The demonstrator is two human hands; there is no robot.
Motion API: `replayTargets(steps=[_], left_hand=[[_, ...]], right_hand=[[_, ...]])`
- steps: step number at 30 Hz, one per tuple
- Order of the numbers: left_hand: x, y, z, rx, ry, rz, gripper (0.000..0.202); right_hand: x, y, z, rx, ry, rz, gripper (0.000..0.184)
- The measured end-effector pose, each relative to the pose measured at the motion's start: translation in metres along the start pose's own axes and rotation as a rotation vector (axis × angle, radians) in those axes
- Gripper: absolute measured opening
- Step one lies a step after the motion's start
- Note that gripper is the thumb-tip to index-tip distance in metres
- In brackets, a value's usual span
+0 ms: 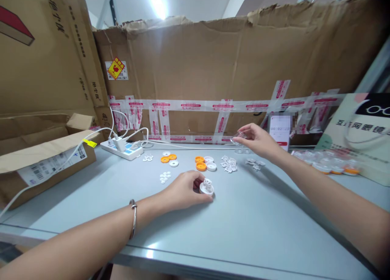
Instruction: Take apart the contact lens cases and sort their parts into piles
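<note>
My left hand rests on the grey table with its fingers closed round a small white round plastic part that stands on the table top. My right hand is stretched out toward the back of the table and pinches a small clear plastic piece between thumb and fingers. Below it lie a few clear pieces. Between the hands lie orange and white discs and a heap of small white gear-like parts.
More orange and white discs and tiny white parts lie at the left. A white power strip with cables sits at back left beside a cardboard box. A cardboard wall closes the back. A phone and bagged parts are at the right.
</note>
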State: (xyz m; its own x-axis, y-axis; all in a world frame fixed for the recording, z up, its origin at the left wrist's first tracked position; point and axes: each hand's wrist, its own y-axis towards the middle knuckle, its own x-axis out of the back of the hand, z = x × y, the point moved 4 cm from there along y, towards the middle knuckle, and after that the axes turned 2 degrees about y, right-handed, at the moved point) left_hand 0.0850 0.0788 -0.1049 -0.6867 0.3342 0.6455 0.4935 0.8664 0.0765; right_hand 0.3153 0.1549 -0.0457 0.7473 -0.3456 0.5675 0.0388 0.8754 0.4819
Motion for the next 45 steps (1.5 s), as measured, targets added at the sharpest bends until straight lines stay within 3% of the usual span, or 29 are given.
replayTargets(steps=[5,8,18,24,27,30,32,34,38,45], left_hand=[[0.001,0.001,0.000,0.005,0.021,0.002,0.031],[0.001,0.001,0.000,-0.003,0.022,0.005,0.030],[0.002,0.000,0.000,-0.033,0.041,0.004,0.029],[0.002,0.000,0.001,-0.046,0.050,-0.001,0.029],[0.002,0.001,0.001,-0.056,0.060,-0.006,0.030],[0.001,0.002,0.001,-0.056,0.046,-0.004,0.029],[0.001,0.002,0.001,-0.049,0.026,0.000,0.029],[0.000,0.002,0.002,-0.045,0.020,-0.001,0.031],[0.000,0.002,0.003,-0.057,0.011,-0.012,0.031],[-0.001,0.004,0.006,-0.068,0.025,-0.025,0.034]], right_hand=[[-0.027,0.038,-0.022,0.184,-0.494,0.256,0.026],[-0.039,0.049,-0.030,0.217,-0.655,0.337,0.025],[-0.052,0.054,-0.059,0.141,-0.732,0.300,0.026],[-0.048,0.054,-0.050,0.120,-0.721,0.211,0.037],[-0.044,0.036,-0.019,0.202,-0.505,0.115,0.031],[-0.041,-0.006,0.024,0.307,-0.160,0.062,0.024],[-0.043,-0.041,0.049,0.346,-0.068,0.129,0.027],[-0.051,-0.072,0.063,0.319,0.015,0.278,0.024],[-0.065,-0.102,0.065,0.196,0.095,0.411,0.018],[-0.071,-0.103,0.065,0.211,0.085,0.396,0.005]])
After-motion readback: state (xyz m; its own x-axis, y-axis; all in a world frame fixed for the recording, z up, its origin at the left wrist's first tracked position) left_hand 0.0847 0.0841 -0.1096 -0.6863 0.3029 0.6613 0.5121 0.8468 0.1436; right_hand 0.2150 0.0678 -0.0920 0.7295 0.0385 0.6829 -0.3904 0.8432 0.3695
